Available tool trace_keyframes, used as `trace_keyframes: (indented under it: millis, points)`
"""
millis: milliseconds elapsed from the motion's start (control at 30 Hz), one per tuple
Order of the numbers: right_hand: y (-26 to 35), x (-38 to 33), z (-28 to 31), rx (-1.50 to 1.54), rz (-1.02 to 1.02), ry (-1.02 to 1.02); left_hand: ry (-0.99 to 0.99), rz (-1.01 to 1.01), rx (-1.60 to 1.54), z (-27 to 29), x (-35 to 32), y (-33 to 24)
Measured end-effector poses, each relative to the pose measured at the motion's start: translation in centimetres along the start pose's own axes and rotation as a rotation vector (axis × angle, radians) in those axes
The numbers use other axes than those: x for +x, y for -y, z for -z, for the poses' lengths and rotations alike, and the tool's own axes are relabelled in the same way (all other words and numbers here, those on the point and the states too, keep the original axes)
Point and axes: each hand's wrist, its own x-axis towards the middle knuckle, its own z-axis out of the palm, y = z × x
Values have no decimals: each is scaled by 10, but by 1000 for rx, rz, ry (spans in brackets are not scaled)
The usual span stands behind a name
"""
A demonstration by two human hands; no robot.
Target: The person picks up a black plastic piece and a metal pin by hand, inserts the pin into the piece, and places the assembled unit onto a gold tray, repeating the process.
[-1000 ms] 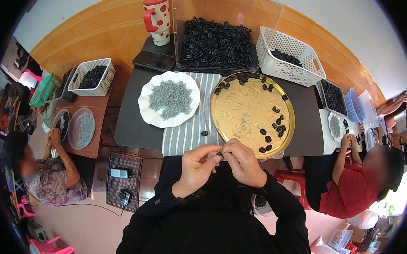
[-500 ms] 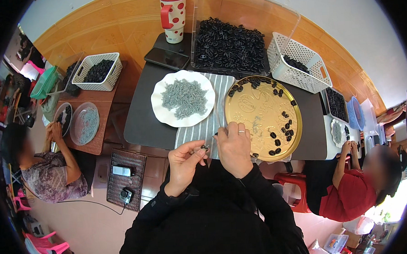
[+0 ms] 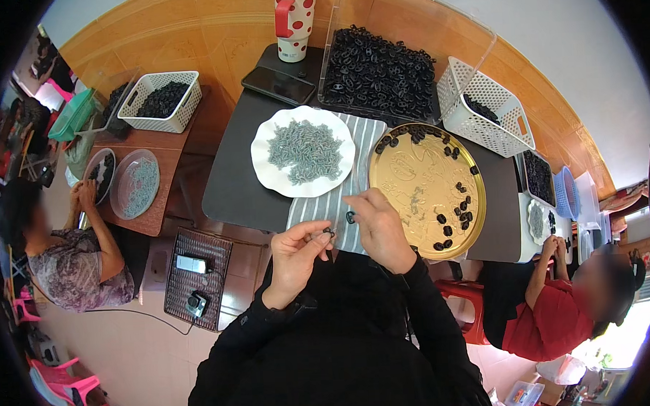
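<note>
Over the table's near edge, my left hand (image 3: 291,264) pinches a small dark piece (image 3: 329,232) between thumb and fingertips; its exact shape is too small to make out. Just to the right, my right hand (image 3: 384,235) is closed on a small black oval part (image 3: 350,217) at its fingertips. The hands are apart. Beyond them lies a white scalloped plate (image 3: 266,173) heaped with small grey screw-like pieces (image 3: 305,151). Beside my right hand, a round gold tray (image 3: 411,172) carries several black oval parts (image 3: 462,215) along its far and right sides.
A striped cloth (image 3: 365,132) lies under plate and tray. Behind stand a clear bin (image 3: 326,72) of black links, a white basket (image 3: 510,133), a phone (image 3: 278,84) and a dotted tumbler (image 3: 297,23). People work at tables left (image 3: 81,264) and right (image 3: 547,309).
My right hand has drawn slightly away from the left, and the black oval part at its fingertips now shows clearly. My left hand keeps its pinch. The whole view has shifted a little.
</note>
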Motion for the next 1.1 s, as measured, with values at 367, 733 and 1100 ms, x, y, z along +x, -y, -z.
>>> trace_keyframes:
  millis: [367, 733, 1100]
  points:
    - [16, -15, -18, -320, -106, -148, -4, 9, 56, -2, 0, 0]
    - [5, -33, 3, 981, -603, -184, 46, 25, 117, -21, 3, -9]
    - [11, -44, 8, 1188, -580, -212, 85, -20, 125, -38, 1, -3]
